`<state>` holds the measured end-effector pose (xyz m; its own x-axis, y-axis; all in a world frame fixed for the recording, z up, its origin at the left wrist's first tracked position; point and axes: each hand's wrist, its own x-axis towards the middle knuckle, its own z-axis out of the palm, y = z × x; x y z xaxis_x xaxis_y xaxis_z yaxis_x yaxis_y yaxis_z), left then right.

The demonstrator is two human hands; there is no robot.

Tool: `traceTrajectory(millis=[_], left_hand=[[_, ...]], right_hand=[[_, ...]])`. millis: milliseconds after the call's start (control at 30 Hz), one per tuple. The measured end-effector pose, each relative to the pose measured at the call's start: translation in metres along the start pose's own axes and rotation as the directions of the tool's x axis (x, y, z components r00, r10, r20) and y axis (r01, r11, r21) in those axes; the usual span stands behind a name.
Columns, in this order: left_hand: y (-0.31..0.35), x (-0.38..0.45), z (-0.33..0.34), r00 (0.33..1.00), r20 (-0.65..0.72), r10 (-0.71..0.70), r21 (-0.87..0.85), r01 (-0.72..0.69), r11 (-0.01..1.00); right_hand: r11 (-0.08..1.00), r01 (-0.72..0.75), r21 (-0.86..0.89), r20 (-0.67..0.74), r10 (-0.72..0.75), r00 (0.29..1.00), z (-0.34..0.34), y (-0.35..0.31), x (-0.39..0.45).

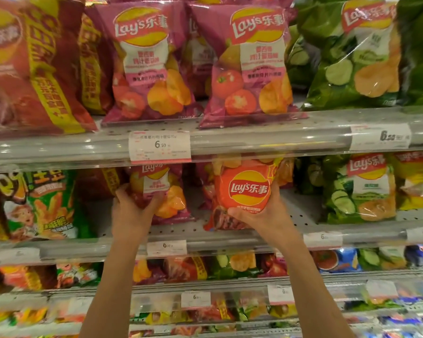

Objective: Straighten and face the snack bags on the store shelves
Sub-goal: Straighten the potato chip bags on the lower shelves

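At centre frame, on the middle shelf (230,236): your right hand (259,215) has its grip clamped on the orange bag (244,191), thumb across the lower front, fingers wrapped behind the right edge. Logo faces out and reads upright; the bag's top tucks behind the price rail above. Likely you hold it low so the face stays visible while you seat it.

At 9 o'clock of that, your left hand (130,211) has its grip closed on the pink tomato bag (161,193), fingers curled round its left edge and lower corner. That bag stands on the shelf, front outward, leaning a little. Bare perforated shelf shows between and in front of both bags.

Outward:
- 3 o'clock: green cucumber bags (362,189), faced, standing well apart from your hands.
- 9 o'clock: green cartoon snack bag (44,206), blurred.
- 12 o'clock, upper shelf: two pink tomato bags (198,62) faced forward, price tag (159,146) below them.

Judgement: facing in progress, both bags near seated.
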<state>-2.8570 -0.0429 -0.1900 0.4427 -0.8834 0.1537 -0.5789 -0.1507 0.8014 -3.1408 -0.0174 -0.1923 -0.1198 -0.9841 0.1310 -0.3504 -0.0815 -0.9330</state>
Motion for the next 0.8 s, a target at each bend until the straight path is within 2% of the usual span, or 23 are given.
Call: traceTrajectory(millis=[67, 200, 267, 367, 467, 633, 800], left_hand=[[0.0, 0.009, -0.002, 0.989, 0.125, -0.08, -0.044, 0.086, 0.995], [-0.004, 0.022, -0.003, 0.967, 0.223, -0.123, -0.122, 0.153, 0.981], [-0.003, 0.024, -0.006, 0.944, 0.291, -0.159, -0.221, 0.228, 0.948], [0.0, 0.022, -0.008, 0.917, 0.383, -0.113, -0.335, 0.252, 0.908], [0.002, 0.015, -0.008, 0.923, 0.381, -0.055, -0.374, 0.208, 0.904], [0.001, -0.002, -0.011, 0.965, 0.264, 0.008, -0.476, 0.123, 0.871], [0.021, -0.025, -0.002, 0.954, 0.285, 0.096, -0.529, 0.073, 0.846]], right_hand=[[1.0, -0.014, -0.011, -0.009, 0.014, 1.0, 0.0, 0.002, 0.002], [1.0, -0.025, -0.005, -0.016, 0.025, 1.0, 0.003, 0.003, 0.007], [0.999, -0.033, -0.012, -0.019, 0.032, 0.999, 0.004, 0.003, 0.009], [0.999, -0.049, -0.005, -0.039, 0.048, 0.998, 0.001, 0.001, 0.008], [0.999, -0.045, -0.008, -0.092, 0.044, 0.995, -0.004, 0.002, 0.005], [0.999, -0.034, -0.017, -0.183, 0.03, 0.983, -0.021, -0.002, -0.002], [1.0, -0.025, 0.002, -0.268, 0.024, 0.963, -0.047, 0.001, -0.016]])
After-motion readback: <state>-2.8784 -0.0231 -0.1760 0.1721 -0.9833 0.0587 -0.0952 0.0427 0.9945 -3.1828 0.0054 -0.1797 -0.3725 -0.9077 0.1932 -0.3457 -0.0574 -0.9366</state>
